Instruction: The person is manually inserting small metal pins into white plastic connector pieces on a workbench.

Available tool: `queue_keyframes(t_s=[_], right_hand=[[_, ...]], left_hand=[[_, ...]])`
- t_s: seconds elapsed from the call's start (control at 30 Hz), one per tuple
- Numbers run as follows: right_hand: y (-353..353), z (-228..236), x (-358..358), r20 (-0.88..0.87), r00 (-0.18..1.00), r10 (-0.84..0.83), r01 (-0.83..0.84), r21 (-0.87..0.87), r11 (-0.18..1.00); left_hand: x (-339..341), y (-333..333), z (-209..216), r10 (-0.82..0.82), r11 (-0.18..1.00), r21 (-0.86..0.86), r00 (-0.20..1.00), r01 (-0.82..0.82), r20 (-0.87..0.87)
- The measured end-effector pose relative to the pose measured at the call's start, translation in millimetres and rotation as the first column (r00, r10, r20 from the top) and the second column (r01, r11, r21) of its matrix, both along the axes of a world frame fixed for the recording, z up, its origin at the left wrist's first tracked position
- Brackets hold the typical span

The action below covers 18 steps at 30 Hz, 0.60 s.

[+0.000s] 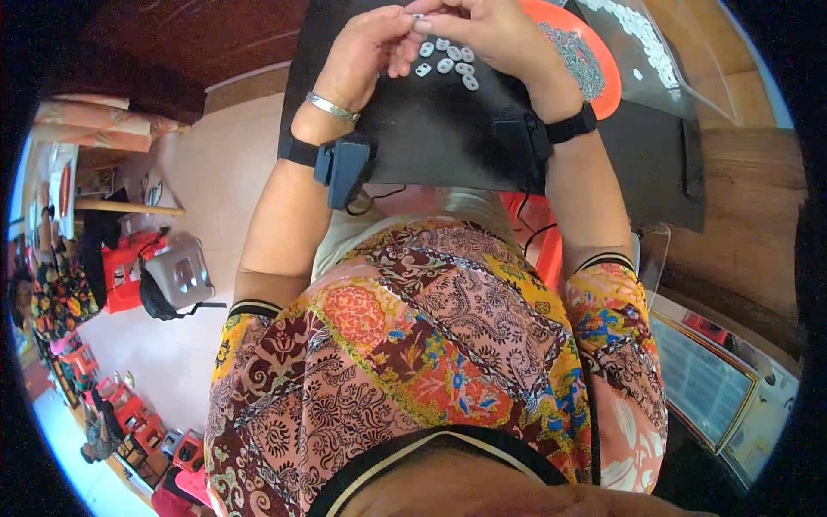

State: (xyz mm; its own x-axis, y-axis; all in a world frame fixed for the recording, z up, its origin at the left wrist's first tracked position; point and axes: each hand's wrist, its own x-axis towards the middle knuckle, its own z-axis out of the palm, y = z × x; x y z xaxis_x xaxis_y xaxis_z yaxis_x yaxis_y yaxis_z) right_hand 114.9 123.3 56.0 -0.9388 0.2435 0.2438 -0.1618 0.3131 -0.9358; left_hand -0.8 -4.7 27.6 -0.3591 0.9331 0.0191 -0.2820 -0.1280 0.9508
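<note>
My left hand (366, 52) and my right hand (504, 39) meet above the far part of a black tabletop (431, 129). Between their fingertips they pinch a small pale piece (418, 18), too small and covered to make out fully. Just below the fingers, several small white oval pieces with two holes (444, 65) lie loosely grouped on the black surface. Beyond my right wrist sits an orange-red plate (610, 73) holding a heap of small grey metal parts (575, 65), perhaps screws.
Many small white pieces (642, 39) are spread at the far right, with one lying apart (637, 75). A wooden surface (749, 189) borders the table's right. On the floor to the left stand a grey stool (183, 274) and a red stool (122, 274). Dark devices are strapped to both wrists.
</note>
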Motion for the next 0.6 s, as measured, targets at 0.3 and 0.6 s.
queue_keyframes(t_s=[0.3, 0.6], right_hand=[[63.1, 17.1, 46.2, -0.399, 0.916, 0.030, 0.082, 0.261, 0.962], [94.1, 31.5, 134.1, 0.122, 0.795, -0.594, 0.320, 0.749, 0.581]], left_hand=[[-28.7, -0.7, -29.1, 0.117, 0.968, 0.200, 0.979, -0.150, 0.168], [-22.5, -1.0, -24.0, 0.258, 0.947, 0.140, 0.943, -0.290, 0.210]])
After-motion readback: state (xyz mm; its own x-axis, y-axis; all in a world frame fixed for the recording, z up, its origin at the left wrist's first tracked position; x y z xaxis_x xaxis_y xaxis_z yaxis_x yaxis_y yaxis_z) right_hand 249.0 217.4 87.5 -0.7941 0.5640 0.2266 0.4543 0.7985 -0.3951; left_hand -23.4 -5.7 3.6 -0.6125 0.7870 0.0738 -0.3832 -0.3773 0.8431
